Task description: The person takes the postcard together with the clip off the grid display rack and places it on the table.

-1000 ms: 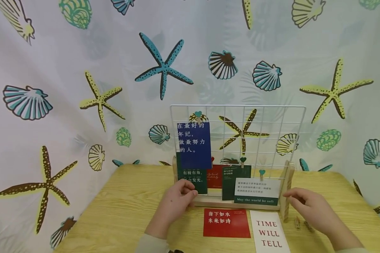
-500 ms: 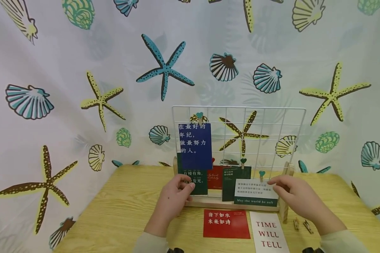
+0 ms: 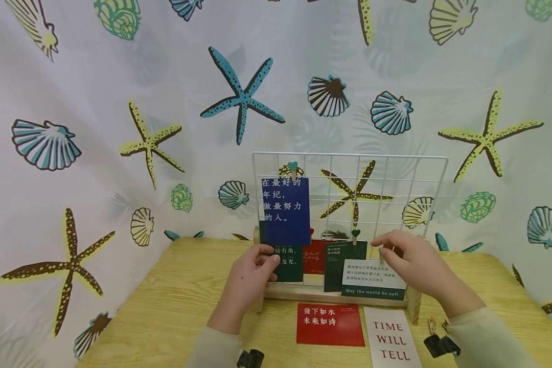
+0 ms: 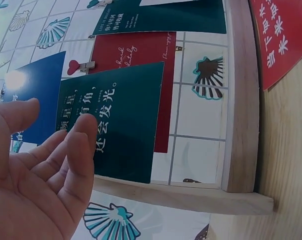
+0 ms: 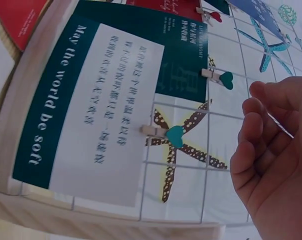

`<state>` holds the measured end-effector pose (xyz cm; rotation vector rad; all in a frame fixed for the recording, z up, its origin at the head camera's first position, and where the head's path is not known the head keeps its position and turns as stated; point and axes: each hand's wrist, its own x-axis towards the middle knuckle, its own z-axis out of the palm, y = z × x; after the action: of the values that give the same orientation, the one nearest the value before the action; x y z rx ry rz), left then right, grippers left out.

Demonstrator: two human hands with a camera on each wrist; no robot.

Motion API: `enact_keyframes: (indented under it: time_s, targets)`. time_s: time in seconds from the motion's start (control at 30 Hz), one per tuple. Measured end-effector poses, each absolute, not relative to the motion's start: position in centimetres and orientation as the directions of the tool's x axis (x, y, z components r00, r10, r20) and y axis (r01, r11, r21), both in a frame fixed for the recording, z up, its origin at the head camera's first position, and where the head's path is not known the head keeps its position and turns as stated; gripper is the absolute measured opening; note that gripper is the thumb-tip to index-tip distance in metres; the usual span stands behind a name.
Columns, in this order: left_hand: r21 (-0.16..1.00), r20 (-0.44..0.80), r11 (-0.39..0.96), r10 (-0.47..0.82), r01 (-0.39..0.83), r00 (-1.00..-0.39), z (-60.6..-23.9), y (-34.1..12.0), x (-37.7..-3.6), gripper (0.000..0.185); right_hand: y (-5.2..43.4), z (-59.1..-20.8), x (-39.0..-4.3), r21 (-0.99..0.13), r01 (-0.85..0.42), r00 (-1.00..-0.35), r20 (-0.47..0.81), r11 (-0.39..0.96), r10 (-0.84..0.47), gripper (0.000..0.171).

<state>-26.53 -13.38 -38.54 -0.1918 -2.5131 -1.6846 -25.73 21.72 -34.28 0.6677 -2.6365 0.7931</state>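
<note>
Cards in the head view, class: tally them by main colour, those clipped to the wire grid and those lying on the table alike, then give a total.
Blue cards: 1
Dark green cards: 2
Red cards: 2
White cards: 2
Total: 7

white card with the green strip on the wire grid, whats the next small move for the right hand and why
Probably pinch the small wooden clip with the teal heart that pins the white card with the green strip to the white wire grid. The right hand hovers beside that clip, fingers loosely curled and holding nothing.
</note>
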Motion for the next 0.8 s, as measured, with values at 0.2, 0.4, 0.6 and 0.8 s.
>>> enact_keyframes:
  time_s: [0.2, 0.4, 0.6, 0.8]
  targets:
    - [0.896, 0.166, 0.411, 0.04, 0.167, -0.985, -38.3, -13.6, -26.9, 0.043, 20.7, -32.9, -26.2, -0.409, -0.532, -0.831, 0.422, 0.742, -0.363, 0.021]
    - [0.893, 0.16, 0.424, 0.017, 0.152, -0.987, -37.9, -13.7, -27.2, 0.046, 19.9, -31.9, -26.5, -0.399, -0.541, -0.824, 0.424, 0.74, -0.374, 0.022]
    - [0.878, 0.173, 0.453, -0.002, 0.154, -0.985, -37.2, -14.2, -27.3, 0.048, 19.1, -30.7, -26.9, -0.361, -0.576, -0.795, 0.455, 0.733, -0.401, 0.022]
    - [0.812, 0.211, 0.559, -0.011, 0.169, -0.978, -35.9, -15.0, -27.4, 0.048, 18.0, -28.8, -27.2, -0.336, -0.615, -0.764, 0.477, 0.713, -0.435, 0.024]
